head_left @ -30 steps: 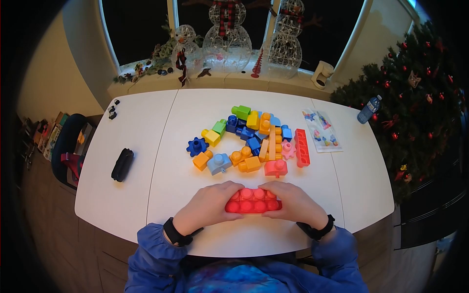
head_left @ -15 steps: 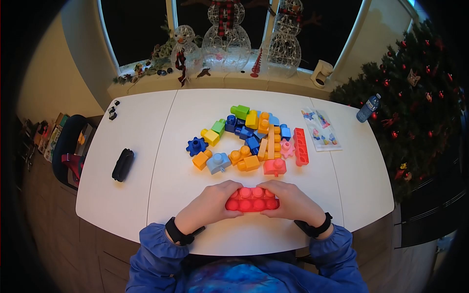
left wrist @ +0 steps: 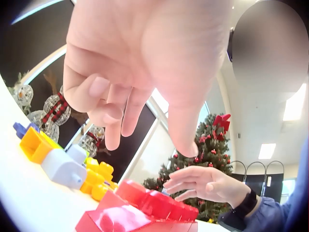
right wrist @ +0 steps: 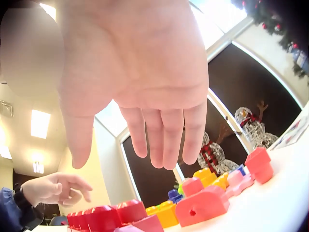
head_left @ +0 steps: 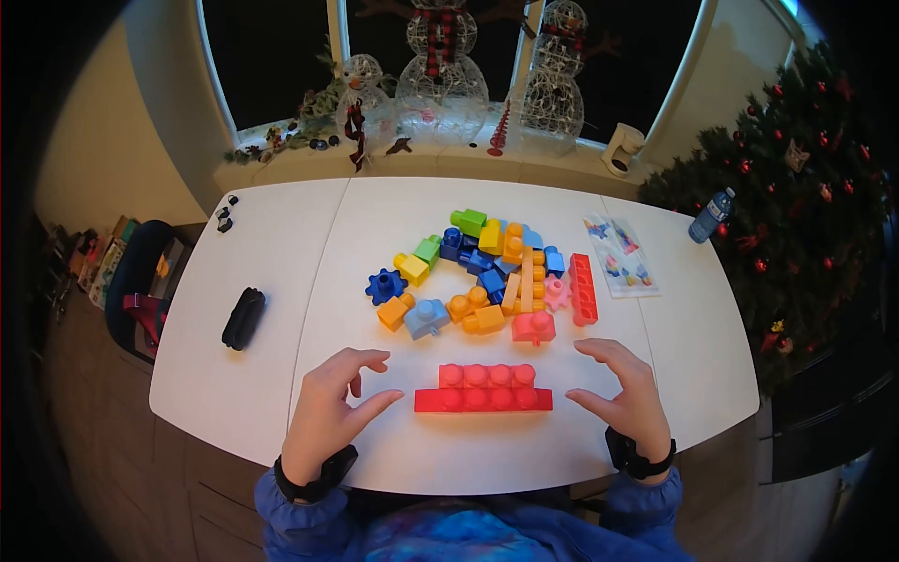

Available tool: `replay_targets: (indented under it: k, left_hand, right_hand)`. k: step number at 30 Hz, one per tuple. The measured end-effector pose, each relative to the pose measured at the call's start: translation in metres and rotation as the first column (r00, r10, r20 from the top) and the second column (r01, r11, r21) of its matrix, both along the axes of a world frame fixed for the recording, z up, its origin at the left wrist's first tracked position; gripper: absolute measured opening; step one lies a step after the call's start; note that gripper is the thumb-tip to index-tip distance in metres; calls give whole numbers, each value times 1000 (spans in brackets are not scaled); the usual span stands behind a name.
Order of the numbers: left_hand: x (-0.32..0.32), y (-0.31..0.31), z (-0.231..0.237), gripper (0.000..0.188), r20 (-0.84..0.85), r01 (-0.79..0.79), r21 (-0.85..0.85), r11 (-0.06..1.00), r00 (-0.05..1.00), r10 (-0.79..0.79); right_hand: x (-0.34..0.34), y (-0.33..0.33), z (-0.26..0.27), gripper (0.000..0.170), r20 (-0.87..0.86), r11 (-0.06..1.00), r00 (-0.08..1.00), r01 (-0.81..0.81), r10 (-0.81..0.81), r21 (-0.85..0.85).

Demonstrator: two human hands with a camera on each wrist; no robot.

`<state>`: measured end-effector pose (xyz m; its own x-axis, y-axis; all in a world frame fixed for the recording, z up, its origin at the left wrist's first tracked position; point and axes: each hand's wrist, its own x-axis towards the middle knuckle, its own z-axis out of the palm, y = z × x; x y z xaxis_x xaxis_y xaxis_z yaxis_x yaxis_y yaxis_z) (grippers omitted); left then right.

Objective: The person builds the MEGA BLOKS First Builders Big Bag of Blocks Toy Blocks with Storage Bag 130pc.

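Observation:
A long red bar point(head_left: 427, 402) lies on the white table in the head view, with a red studded building block point(head_left: 487, 378) stacked on it. My left hand point(head_left: 332, 407) is held off its left end, thumb and fingers spread apart and holding nothing. Off the right end is my right hand point(head_left: 626, 398), its palm turned inward and nothing in its grasp. The left wrist view shows the stacked red block point(left wrist: 159, 203) below the left hand point(left wrist: 149, 48). Low in the right wrist view the red block point(right wrist: 101, 218) appears under the straight fingers of the right hand point(right wrist: 140, 63).
Behind the stack sits a cluster of coloured blocks, including a pink-red block point(head_left: 533, 327), a light blue block point(head_left: 427, 318) and a dark blue gear point(head_left: 385, 287). A second red bar point(head_left: 582, 290), picture sheet point(head_left: 626, 272), water bottle point(head_left: 712, 215) and black case point(head_left: 243, 319) lie around it.
Both hands have let go of the red block and moved apart, left hand leftward and right hand rightward. The stack stays on the table, and the long bar's ends now show.

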<state>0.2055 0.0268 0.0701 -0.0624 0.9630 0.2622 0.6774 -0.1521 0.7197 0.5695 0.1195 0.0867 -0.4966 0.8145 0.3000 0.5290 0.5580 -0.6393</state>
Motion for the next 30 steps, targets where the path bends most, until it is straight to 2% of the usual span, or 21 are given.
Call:
replay_targets:
  k: [2,8,30]
  left_hand:
    - [-3,-5,-2,37,19,-59,14,998,998,59]
    - [-2,-7,-7,31,58,-60,51,997,997,57]
    - [3,-3,-13,29,87,-18,-6,1000,996,18]
  right_hand:
    - [3,-5,1,53,-13,1000,999,31,-31,-1]
    - [8,-10,-5,45,-17,999,999,50,-51,-3]
    - [7,-10,-13,38,-21,999,999,38,-38,-23]
